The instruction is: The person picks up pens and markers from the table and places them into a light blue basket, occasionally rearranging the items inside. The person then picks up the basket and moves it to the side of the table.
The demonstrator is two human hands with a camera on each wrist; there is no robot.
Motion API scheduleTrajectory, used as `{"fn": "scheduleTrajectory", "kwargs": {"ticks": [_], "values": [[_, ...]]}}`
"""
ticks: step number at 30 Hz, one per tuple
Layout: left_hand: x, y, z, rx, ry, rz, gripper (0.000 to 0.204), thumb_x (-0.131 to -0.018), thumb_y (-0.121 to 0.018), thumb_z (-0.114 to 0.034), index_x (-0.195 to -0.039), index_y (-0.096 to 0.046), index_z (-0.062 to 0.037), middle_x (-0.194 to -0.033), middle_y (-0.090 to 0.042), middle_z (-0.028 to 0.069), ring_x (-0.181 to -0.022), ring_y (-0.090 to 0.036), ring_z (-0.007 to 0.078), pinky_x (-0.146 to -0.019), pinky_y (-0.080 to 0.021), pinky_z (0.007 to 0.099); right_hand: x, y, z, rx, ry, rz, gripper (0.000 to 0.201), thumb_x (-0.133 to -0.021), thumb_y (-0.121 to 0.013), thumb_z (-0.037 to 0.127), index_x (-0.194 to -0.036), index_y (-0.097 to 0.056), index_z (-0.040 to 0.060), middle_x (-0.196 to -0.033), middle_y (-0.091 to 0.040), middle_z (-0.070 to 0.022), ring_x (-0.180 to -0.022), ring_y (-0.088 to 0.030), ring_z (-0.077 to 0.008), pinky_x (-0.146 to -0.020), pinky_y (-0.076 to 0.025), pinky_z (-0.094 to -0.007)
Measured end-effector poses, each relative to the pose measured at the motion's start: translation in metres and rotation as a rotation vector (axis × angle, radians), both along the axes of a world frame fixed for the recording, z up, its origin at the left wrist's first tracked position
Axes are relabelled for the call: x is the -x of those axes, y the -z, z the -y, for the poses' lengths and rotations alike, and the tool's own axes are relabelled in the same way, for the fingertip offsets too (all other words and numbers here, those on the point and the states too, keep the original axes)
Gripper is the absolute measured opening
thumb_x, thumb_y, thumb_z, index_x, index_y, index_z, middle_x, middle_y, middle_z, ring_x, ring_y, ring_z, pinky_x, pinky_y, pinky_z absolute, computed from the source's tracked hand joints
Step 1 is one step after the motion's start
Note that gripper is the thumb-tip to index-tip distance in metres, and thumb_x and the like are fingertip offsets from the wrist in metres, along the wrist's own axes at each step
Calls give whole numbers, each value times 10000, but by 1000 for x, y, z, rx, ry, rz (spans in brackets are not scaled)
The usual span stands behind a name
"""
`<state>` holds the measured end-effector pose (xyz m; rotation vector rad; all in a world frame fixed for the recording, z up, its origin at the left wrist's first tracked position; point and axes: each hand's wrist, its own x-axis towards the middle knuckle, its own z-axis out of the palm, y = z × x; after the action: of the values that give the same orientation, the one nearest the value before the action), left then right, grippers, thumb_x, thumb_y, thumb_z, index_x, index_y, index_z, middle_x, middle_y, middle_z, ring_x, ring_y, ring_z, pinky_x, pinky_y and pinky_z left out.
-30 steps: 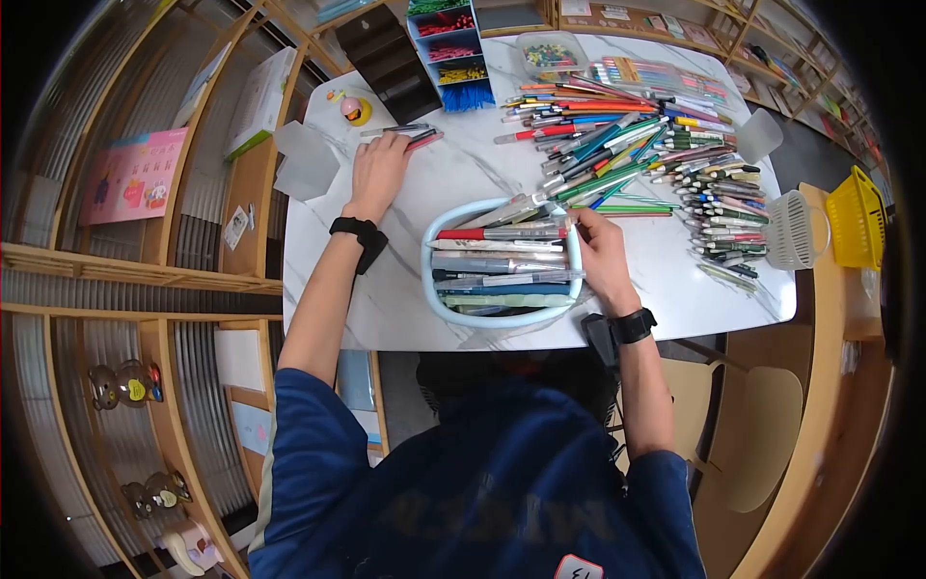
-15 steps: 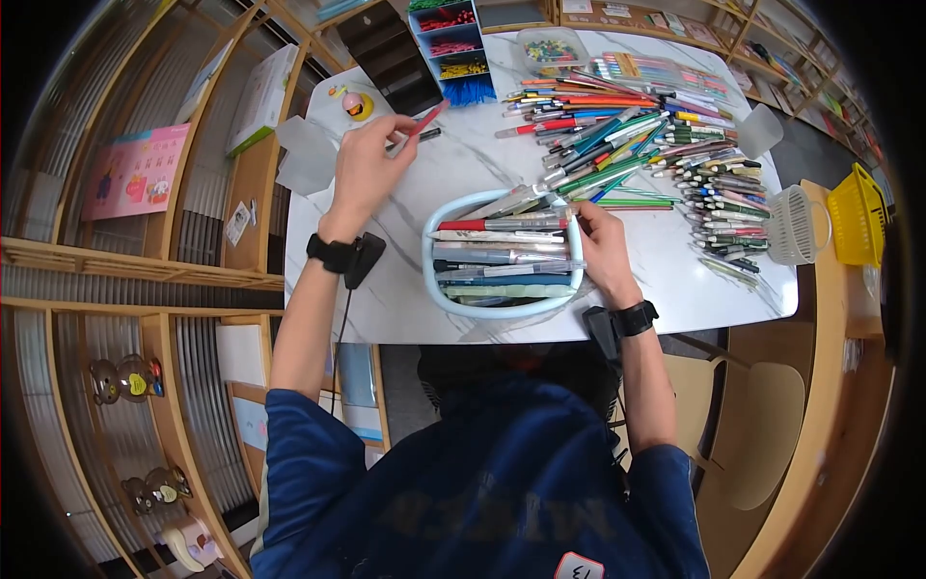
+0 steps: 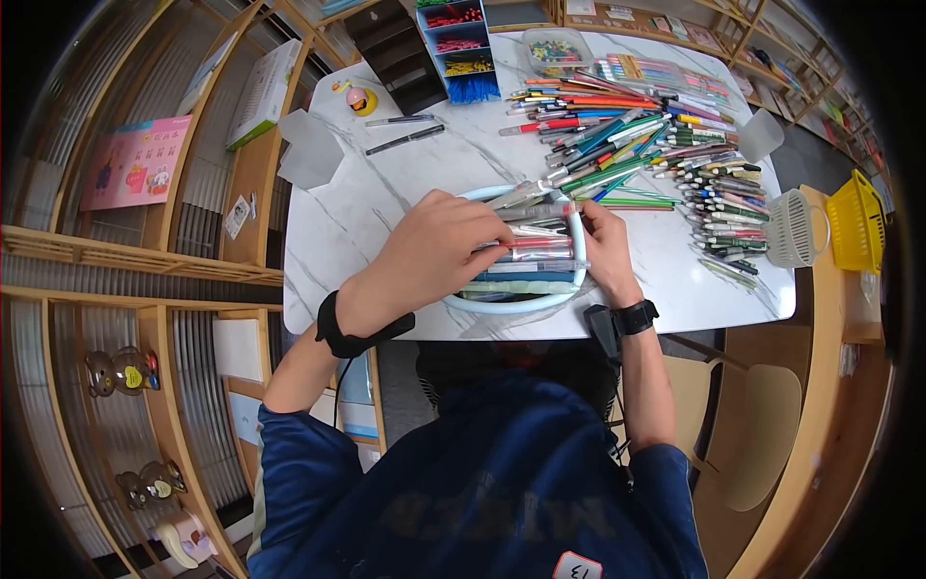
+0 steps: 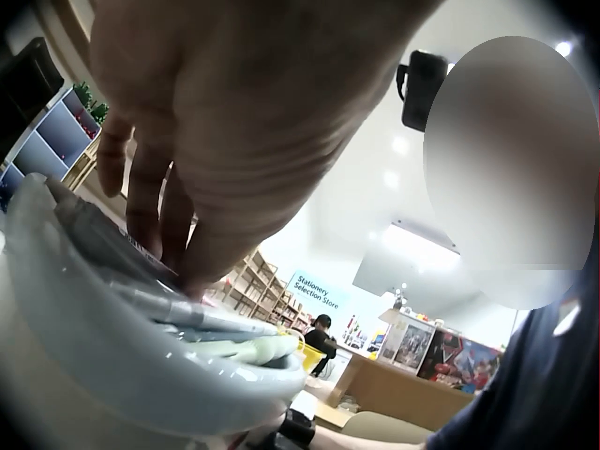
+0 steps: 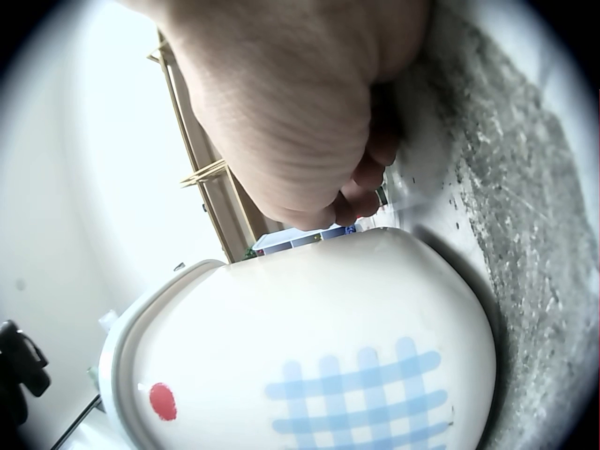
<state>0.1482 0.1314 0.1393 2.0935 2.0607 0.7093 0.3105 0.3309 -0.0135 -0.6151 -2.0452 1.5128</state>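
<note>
Over the left part of a light-blue-rimmed white container (image 3: pixel 511 306), my left hand (image 3: pixel 434 253) pinches a red pen (image 3: pixel 521 243) between thumb and fingers. The pen lies level, just above or against the pens packed inside; the hand hides the container's left side. My right hand (image 3: pixel 608 253) grips the container's right rim, its fingers curled there. In the left wrist view, the left hand's fingers (image 4: pixel 161 220) point down at the pens. The right wrist view shows the right hand (image 5: pixel 291 122) against the container's white wall (image 5: pixel 281 319).
Two dark pens (image 3: pixel 405 140) lie at the back left, near a small toy (image 3: pixel 362 100). A blue compartment box (image 3: pixel 471 89) stands behind. Loose pens and pencils (image 3: pixel 617 145) cover the table's right side, beside a white basket (image 3: pixel 793 230) and a yellow basket (image 3: pixel 855 222).
My left hand lifted a red pen from the back left of the table and carried it toward me and rightward to the container. My right hand has stayed at the rim.
</note>
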Motion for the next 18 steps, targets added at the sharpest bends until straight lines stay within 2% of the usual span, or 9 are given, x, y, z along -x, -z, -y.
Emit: {"fn": "scheduleTrajectory", "kwargs": {"ticks": [6,9,12,15,18], "values": [[0,5,0,-38,4,36,108,-899,-748,-179,-977,-732,-105,-971,-734,25,-950,-661,239,-885,-450,353,4,11,0,41,23,-48,218,-988,-656,142,-1074,-704,-52,-820,-706,-105,-689,-606,-115,-631,-486,-285],[-2,4,-4,-66,7,47,106,-897,-746,-189,-957,-731,-103,-939,-720,16,-911,-670,208,-861,-448,345,2,11,-1,46,10,-33,220,-988,-657,144,-1079,-703,-51,-812,-702,-96,-687,-599,-109,-626,-482,-282],[12,-6,-3,-126,-43,97,132,-906,-742,-184,-979,-725,-76,-943,-719,39,-875,-672,242,-841,-467,360,1,9,-1,37,10,-18,226,-988,-663,154,-1080,-704,-49,-800,-692,-85,-683,-585,-99,-621,-476,-276],[42,-2,-8,-187,-256,251,153,-917,-724,-174,-1008,-722,-50,-967,-719,82,-848,-674,279,-834,-485,383,3,12,-1,50,20,-47,233,-986,-671,165,-1078,-706,-46,-791,-684,-77,-678,-569,-92,-617,-470,-269],[90,26,-19,-248,-442,214,218,-929,-693,-162,-1105,-699,-33,-1057,-711,129,-940,-674,327,-882,-504,413,4,16,-1,59,25,-42,235,-985,-676,169,-1077,-707,-45,-792,-686,-73,-678,-572,-92,-617,-472,-270]]}}
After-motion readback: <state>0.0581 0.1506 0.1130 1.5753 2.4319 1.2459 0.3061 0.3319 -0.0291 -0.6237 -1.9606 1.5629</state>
